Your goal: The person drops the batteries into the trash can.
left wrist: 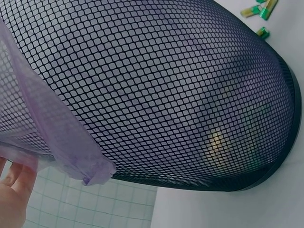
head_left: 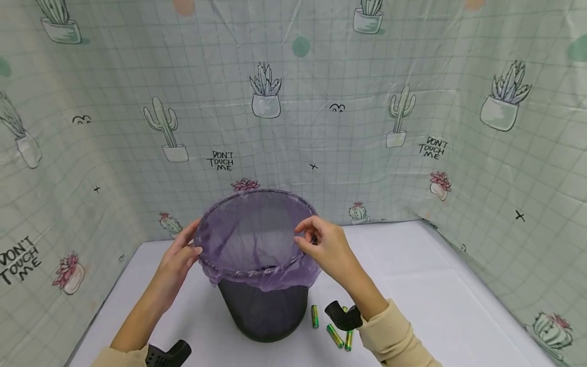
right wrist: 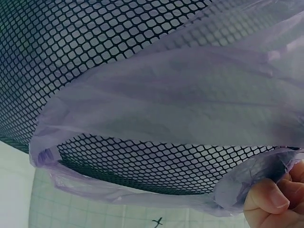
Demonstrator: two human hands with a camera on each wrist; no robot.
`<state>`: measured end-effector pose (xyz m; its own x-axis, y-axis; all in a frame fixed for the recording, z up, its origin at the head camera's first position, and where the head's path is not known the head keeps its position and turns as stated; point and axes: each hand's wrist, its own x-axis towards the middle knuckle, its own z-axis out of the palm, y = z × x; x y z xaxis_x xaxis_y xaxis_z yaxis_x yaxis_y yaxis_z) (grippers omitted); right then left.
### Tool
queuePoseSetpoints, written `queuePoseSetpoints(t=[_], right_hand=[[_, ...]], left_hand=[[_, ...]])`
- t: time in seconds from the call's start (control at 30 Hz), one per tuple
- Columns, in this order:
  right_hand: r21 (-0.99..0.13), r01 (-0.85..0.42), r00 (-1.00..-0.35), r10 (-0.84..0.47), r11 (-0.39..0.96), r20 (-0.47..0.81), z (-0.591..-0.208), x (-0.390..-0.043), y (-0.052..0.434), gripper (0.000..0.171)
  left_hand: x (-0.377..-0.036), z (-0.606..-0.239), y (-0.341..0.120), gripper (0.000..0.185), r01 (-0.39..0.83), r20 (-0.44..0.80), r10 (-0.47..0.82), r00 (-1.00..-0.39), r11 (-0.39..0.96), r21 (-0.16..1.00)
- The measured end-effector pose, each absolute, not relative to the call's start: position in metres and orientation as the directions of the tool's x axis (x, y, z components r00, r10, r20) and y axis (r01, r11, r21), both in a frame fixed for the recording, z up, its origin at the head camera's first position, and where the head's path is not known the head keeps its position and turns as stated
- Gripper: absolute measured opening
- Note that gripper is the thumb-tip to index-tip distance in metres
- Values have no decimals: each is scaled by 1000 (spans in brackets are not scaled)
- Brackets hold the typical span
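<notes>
Near edge: two cream sleeves (head_left: 394, 334) with black wrist camera mounts (head_left: 343, 316) enter from the near side of the white desk (head_left: 435, 295).
Batteries: several green and gold batteries (head_left: 331, 326) lie on the desk just right of the bin's base, beneath the right forearm; they also show at the top right of the left wrist view (left wrist: 260, 9).
Bin: a black round wire-mesh waste bin (head_left: 265, 311) stands upright near the middle of the desk, close to the near edge.
Liner: a thin translucent purple plastic bag (head_left: 249, 239) lines the bin, its edge folded over the rim and hanging in a loose skirt down the outside.
Left hand: the left hand (head_left: 181, 252) rests on the left side of the rim, its fingers bent against the folded bag; whether it pinches the plastic cannot be told.
Right hand: the right hand (head_left: 323, 244) is at the right side of the rim, thumb and fingers pinching the bag's folded edge, seen close in the right wrist view (right wrist: 278, 202).
Backdrop: a pale green gridded curtain printed with cacti (head_left: 321, 102) encloses the desk on the left, far and right sides.
</notes>
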<state>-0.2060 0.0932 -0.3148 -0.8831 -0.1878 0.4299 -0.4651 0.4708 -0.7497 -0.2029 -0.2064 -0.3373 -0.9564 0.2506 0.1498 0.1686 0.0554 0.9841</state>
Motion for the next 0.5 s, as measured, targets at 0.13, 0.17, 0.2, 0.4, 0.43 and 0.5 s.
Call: queuePoseSetpoints(t=[0.13, 0.17, 0.2, 0.4, 0.43, 0.5], right_hand=[[-790, -452, -892, -184, 414, 414, -322, -206, 98, 11], [-809, -442, -897, -185, 387, 402, -324, -206, 101, 12], [-831, -434, -900, -192, 347, 391, -328, -206, 103, 14], [-896, -440, -870, -274, 60, 409, -343, -198, 114, 28], [-888, -458, -858, -279, 39, 431, -344, -196, 114, 30], [-867, -498, -836, -280, 22, 473, -344, -190, 116, 34]], left_hand=[[-204, -339, -206, 60, 154, 134, 249, -959, 62, 986], [-205, -340, -206, 60, 153, 133, 251, -959, 62, 986], [-205, -340, -205, 60, 153, 132, 252, -959, 64, 986], [-208, -343, -206, 60, 169, 148, 253, -956, 61, 984], [-208, -343, -207, 59, 173, 152, 250, -956, 61, 983], [-208, -343, -209, 59, 177, 156, 250, -955, 63, 982]])
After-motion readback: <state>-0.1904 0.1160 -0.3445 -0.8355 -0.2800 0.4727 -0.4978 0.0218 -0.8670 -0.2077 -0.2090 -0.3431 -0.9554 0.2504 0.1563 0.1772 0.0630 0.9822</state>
